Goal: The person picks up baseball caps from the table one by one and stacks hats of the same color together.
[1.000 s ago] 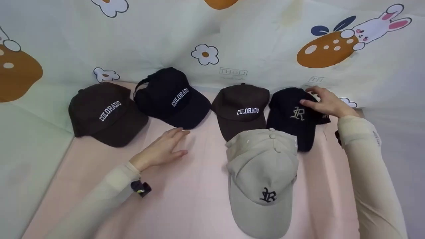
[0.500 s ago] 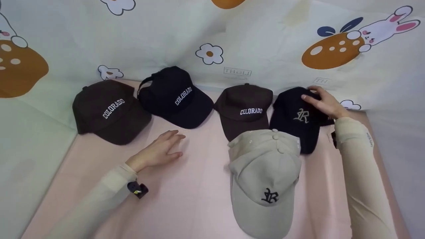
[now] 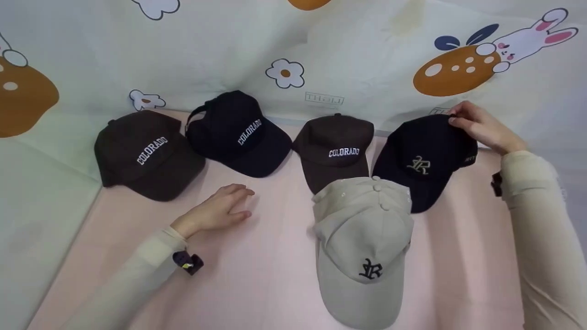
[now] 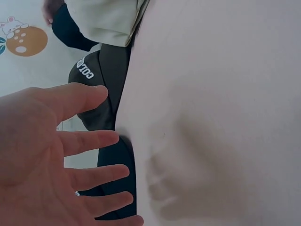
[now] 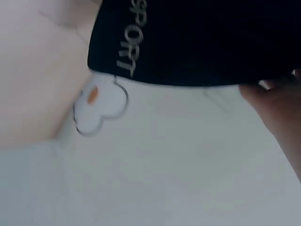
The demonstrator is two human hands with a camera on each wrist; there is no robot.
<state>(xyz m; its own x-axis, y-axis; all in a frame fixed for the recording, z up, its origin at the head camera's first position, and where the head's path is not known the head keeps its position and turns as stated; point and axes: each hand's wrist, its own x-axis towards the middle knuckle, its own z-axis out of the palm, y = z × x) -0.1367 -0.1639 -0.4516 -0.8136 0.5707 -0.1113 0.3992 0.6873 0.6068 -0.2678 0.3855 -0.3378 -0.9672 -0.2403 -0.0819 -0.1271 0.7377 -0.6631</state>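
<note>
In the head view, my right hand (image 3: pixel 488 128) pinches the top of a dark navy baseball cap (image 3: pixel 424 146) with a gold R emblem, at the back right. The right wrist view shows this cap (image 5: pixel 202 44) close up, with "SPORT" lettering on its side and the fingers at its edge. My left hand (image 3: pixel 213 211) hovers over the pink surface with fingers spread and nothing in them. Nearest to it is a navy COLORADO cap (image 3: pixel 238 133). A beige cap (image 3: pixel 367 238) with a black R lies in front, overlapping a brown COLORADO cap (image 3: pixel 337 137).
Another brown COLORADO cap (image 3: pixel 146 156) sits at the far left. Behind the row of caps rises a pale backdrop (image 3: pixel 348 59) printed with flowers and a rabbit. Pink cloth (image 3: pixel 266 275) covers the table.
My right hand has moved right and up, drawing the navy R cap with it, so the cap now leans and sits farther right. The left hand has barely shifted.
</note>
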